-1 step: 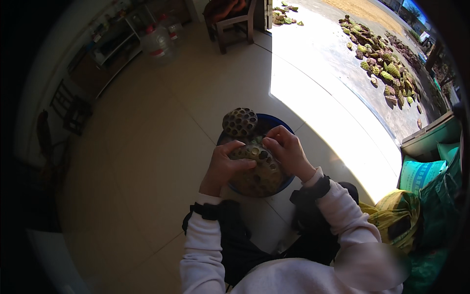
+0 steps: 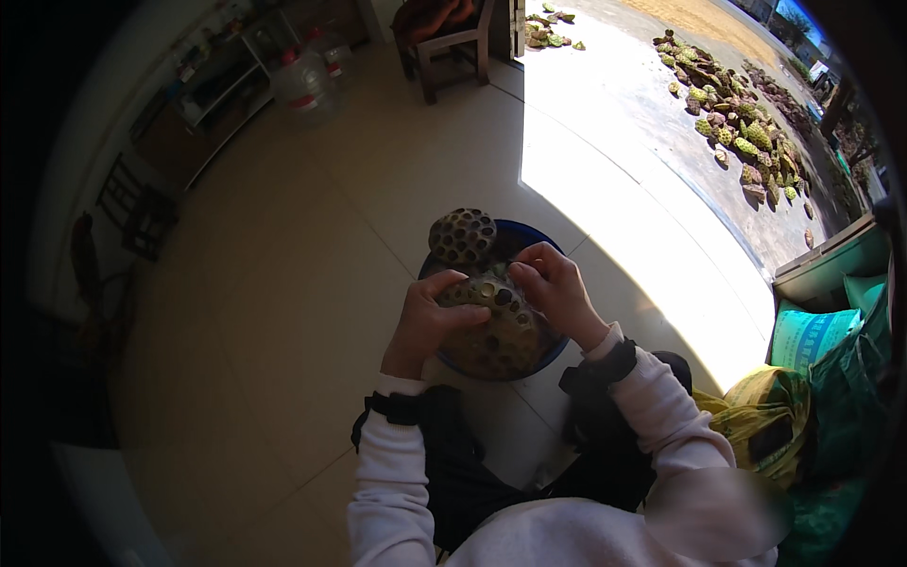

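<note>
- Over our lap, above a blue basin (image 2: 553,248) on the tiled floor (image 2: 283,312), we hold a large lotus seed pod (image 2: 496,321) in both hands.
- Most of the basin is hidden beneath the pod and our hands; only parts of its blue rim show. What lies inside it we cannot make out.
- At the right edge, partly cut off, sit a yellow sack (image 2: 765,416) and a blue-green printed bag (image 2: 808,335); their markings are too blurred to tell apart. A grey bin's (image 2: 822,260) rim rises behind them.
- At the upper left, a clear plastic jug (image 2: 302,85) with a red label band stands by dim shelves (image 2: 222,85).
- The pod is round, flat-faced, brownish green, and pitted with dark seed holes. A second, darker pod (image 2: 461,236) rests on the basin's far rim.
- Our left hand (image 2: 425,321) curls around the pod's left side, thumb laid across its face. Our right hand (image 2: 557,288) bends over the top edge, fingertips pinching at one hole.
- Outside, on sunlit ground, a heap of green pods (image 2: 737,113) lies well apart.
</note>
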The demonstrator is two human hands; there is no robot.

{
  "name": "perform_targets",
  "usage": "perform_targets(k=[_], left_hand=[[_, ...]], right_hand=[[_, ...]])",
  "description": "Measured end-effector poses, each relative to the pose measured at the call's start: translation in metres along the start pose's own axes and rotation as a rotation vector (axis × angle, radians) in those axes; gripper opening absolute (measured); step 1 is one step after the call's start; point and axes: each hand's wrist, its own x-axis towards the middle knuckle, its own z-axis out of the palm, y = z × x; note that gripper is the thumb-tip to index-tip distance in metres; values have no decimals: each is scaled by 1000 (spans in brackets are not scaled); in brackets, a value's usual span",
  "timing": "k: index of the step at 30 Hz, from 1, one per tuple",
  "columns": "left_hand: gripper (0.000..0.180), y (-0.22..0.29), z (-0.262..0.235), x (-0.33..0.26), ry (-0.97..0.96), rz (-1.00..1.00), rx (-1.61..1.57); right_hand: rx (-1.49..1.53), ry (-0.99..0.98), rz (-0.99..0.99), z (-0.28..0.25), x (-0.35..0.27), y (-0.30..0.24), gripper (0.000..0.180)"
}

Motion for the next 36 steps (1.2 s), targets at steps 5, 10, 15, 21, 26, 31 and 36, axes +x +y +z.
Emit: perform_targets(k=[5, 10, 15, 21, 26, 31, 36], left_hand=[[31, -4, 2, 3, 25, 28, 33], [30, -9, 2, 4, -11, 13, 70], [33, -8, 0, 2, -107, 41, 15], [34, -3, -9, -3, -202, 38, -61], [31, -7, -11, -2, -187, 2, -128], [31, -9, -13, 2, -15, 9, -97], [30, -14, -14, 8, 164, 58, -274]], right_hand=[[-29, -66, -51, -3, 2, -2, 29], [-501, -112, -296, -1, -4, -2, 36], [-180, -407, -118, -3, -1, 3, 41], [218, -690, 108, -9, -6, -2, 33], [93, -671, 214, -16, -2, 0, 29], [351, -501, -5, -29, 13, 14, 21], [519, 39, 214, -33, 24, 34, 25]])
